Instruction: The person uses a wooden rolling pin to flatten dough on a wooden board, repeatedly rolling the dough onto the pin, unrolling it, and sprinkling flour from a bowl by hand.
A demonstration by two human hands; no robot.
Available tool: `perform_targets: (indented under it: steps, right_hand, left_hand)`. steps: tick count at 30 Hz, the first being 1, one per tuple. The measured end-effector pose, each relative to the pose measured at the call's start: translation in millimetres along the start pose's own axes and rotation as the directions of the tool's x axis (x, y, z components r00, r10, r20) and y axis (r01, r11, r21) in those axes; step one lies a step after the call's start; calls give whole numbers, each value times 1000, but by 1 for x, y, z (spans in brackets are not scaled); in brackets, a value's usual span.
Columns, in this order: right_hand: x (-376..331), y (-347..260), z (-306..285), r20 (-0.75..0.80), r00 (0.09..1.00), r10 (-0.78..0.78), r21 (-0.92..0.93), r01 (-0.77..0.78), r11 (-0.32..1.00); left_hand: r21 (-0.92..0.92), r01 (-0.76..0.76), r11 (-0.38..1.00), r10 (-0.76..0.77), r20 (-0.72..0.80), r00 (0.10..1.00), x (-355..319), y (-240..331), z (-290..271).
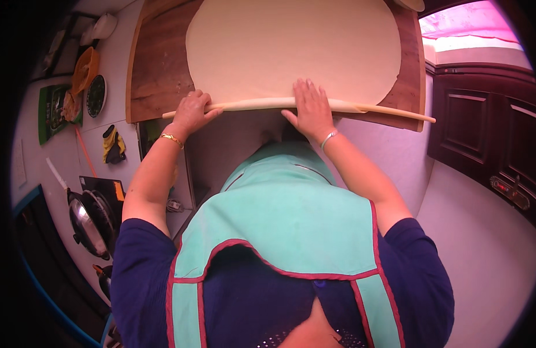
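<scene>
A large, thin, round sheet of dough [291, 52] covers most of the wooden board [158, 64] and runs past the top of the view. Along the near edge lies a long, slim rolling pin [395, 112], its bare ends sticking out on both sides. The dough's near rim is wrapped around its middle. My left hand [191, 113] curls over the pin left of centre, thumb pointing inward. Right of centre, my right hand [312, 107] lies flat across the dough-covered pin, fingers stretched forward and thumb spread. Underneath the palms, the pin is hidden.
A dark wooden door [482, 116] with a handle stands at the right. On the left are an orange basket [85, 69], a green package [52, 113], yellow-black gloves [113, 145] and hanging pans [91, 223]. A pale bowl [412, 4] shows at the board's far right.
</scene>
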State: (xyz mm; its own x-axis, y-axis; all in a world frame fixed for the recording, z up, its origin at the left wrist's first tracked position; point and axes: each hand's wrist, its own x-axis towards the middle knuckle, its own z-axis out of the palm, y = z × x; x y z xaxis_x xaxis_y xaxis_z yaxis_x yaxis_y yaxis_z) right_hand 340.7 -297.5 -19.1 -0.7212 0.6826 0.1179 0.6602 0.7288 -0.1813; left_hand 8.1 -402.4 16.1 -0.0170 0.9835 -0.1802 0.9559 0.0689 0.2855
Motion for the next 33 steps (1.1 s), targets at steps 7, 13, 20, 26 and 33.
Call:
perform_targets:
  steps: [7,13,20,26,33]
  right_hand:
    - [93,35,5,-69,977,201,-62,-205,977]
    - [38,5,6,-37,999,33,50,-31,998]
    - [178,66,11,-145,981,130,-62,-140,988]
    - [50,3,2,67,996,57,87,-63,994]
    - [158,122,1,194,863,466,164,-497,852]
  left_hand:
    - [-143,-98,985,40,-362,931,47,56,6]
    - [-12,-96,995,89,-272,958,68,136,65]
    - [88,41,995,-11,-316,949,221,110,15]
    - [16,-135,991,136,-192,972,90,118,64]
    - [80,96,992,-70,-280,957,209,54,49]
